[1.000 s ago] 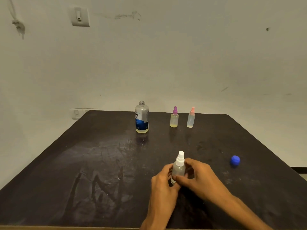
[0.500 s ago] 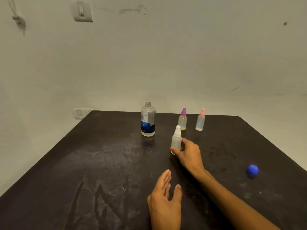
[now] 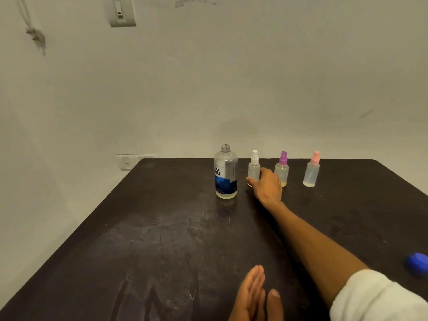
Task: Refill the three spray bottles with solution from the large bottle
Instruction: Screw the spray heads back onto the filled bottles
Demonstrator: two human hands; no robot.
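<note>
Right now the right hand (image 3: 266, 186) is stretched far across the bench (image 3: 162, 239), its grip round the lower body of the white-capped spray bottle (image 3: 254, 166): thumb tip shows at the bottle's base on the left, fingers hidden behind, so grip looks clamped on it but how tight can't be told. Bottle stands upright on the bench w/ pump head on, contents hard to make out. Just left of it, near but apart, stands the large bottle (image 3: 225, 172), upright, neck uncapped, blue-and-white label, a little yellowish liquid at the bottom. To the right of the hand: purple-capped spray bottle (image 3: 282, 169), partly behind the knuckles, w/ yellowish liquid low down; further right, apart, pink-capped spray bottle (image 3: 312, 170), also w/ a shallow pale layer. All four in a rough row near the far bench edge. Left hand (image 3: 254, 297) is at the near edge, fingers straight and together, thumb out, grip apart and holding nothing. Blue cap (image 3: 416, 264) lies on the bench at far right, blurred. White sleeve (image 3: 375, 297) bunched on the right arm.
</note>
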